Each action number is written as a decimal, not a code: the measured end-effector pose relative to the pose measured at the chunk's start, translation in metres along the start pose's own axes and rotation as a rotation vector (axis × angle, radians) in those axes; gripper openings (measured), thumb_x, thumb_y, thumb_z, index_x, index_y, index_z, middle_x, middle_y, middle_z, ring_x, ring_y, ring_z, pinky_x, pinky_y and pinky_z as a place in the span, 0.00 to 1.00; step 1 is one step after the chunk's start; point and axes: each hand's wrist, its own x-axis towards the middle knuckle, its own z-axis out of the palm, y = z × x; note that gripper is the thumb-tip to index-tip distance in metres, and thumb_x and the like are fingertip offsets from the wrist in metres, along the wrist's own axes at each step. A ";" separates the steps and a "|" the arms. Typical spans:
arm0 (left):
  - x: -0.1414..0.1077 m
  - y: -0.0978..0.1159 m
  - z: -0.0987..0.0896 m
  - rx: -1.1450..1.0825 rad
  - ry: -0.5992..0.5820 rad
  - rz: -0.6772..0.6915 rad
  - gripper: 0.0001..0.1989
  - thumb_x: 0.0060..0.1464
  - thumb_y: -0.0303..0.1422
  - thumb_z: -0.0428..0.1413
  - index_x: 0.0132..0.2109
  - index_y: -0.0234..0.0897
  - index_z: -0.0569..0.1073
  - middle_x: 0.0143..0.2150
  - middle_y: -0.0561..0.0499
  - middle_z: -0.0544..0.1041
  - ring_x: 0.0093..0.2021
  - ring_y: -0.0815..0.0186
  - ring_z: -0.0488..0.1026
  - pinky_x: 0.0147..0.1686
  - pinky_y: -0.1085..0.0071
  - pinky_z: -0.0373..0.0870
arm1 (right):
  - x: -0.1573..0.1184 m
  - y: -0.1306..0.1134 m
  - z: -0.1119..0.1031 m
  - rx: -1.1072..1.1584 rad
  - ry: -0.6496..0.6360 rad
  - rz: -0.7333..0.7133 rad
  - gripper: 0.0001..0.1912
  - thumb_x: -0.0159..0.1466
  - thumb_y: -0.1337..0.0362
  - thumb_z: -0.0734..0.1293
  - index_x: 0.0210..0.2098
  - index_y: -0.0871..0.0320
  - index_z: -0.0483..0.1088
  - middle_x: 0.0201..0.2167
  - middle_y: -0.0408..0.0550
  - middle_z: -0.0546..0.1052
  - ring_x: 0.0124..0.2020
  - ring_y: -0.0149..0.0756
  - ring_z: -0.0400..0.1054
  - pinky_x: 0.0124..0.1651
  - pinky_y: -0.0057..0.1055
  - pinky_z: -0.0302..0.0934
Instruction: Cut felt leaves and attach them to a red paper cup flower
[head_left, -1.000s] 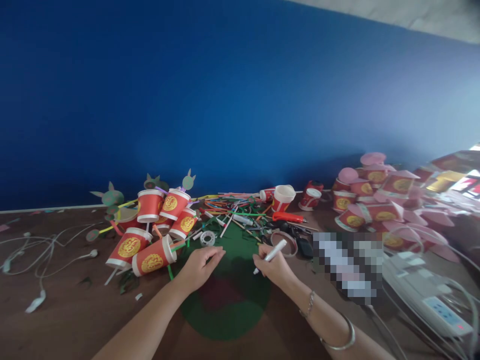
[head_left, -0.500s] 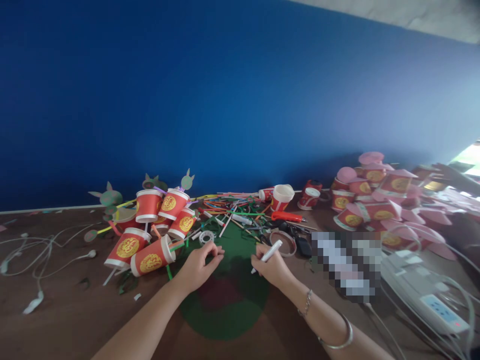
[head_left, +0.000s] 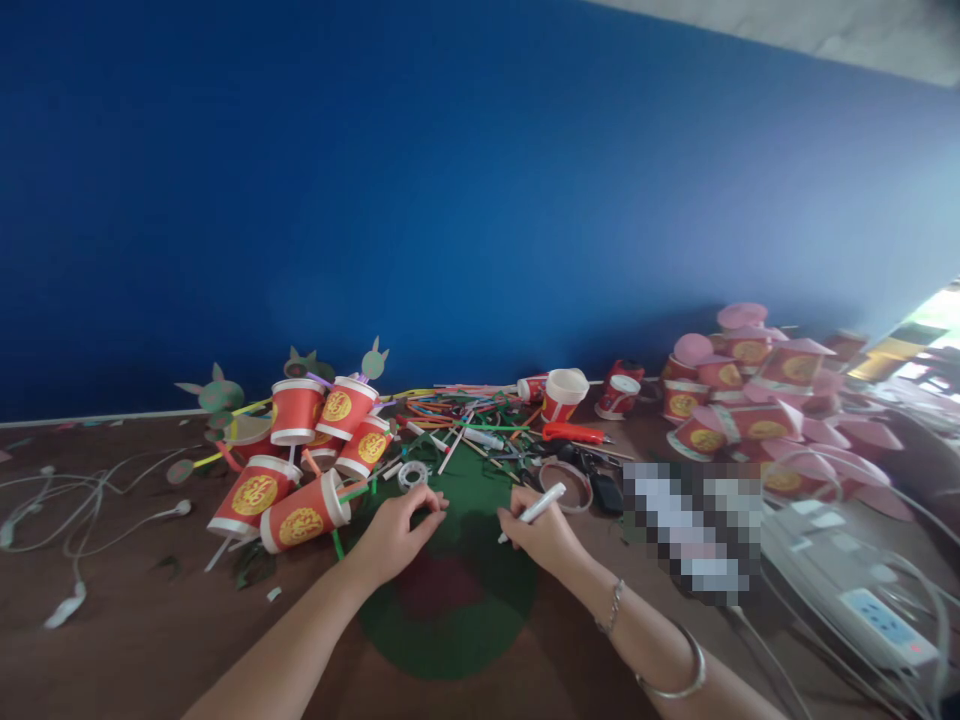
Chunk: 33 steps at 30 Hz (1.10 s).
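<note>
A white marker pen (head_left: 541, 503) sits in the closed fingers of my right hand (head_left: 546, 535), its tip angled down to the left, over a dark green sheet (head_left: 442, 655) on the table. Opposite it, my left hand (head_left: 401, 530) rests at the sheet's left side, thumb and fingertips curled close together. What they pinch, if anything, blends into the dark green and cannot be made out. Just beyond that hand lies a white tape roll (head_left: 413, 475). A brown-centred ring of tape (head_left: 566, 486) is beside my right hand.
Red paper cups (head_left: 304, 520) with straws and green rabbit-shaped cutouts (head_left: 218, 391) pile up at left. Loose straws (head_left: 450, 408) and a red cutter (head_left: 576, 433) lie behind. Cups with pink paper (head_left: 765, 425), a power strip (head_left: 889, 625) and cables are right; earphones (head_left: 71, 605) lie left.
My right hand and the marker have shifted slightly left. Another person's hand at the far right has gone from view. My left hand has hardly moved.
</note>
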 end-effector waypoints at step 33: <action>0.000 0.005 -0.003 0.036 -0.003 0.003 0.15 0.58 0.40 0.45 0.39 0.39 0.74 0.42 0.49 0.79 0.47 0.61 0.73 0.45 0.71 0.67 | 0.001 0.001 0.002 0.037 0.025 0.045 0.12 0.49 0.63 0.60 0.15 0.55 0.50 0.08 0.35 0.56 0.12 0.25 0.53 0.15 0.21 0.45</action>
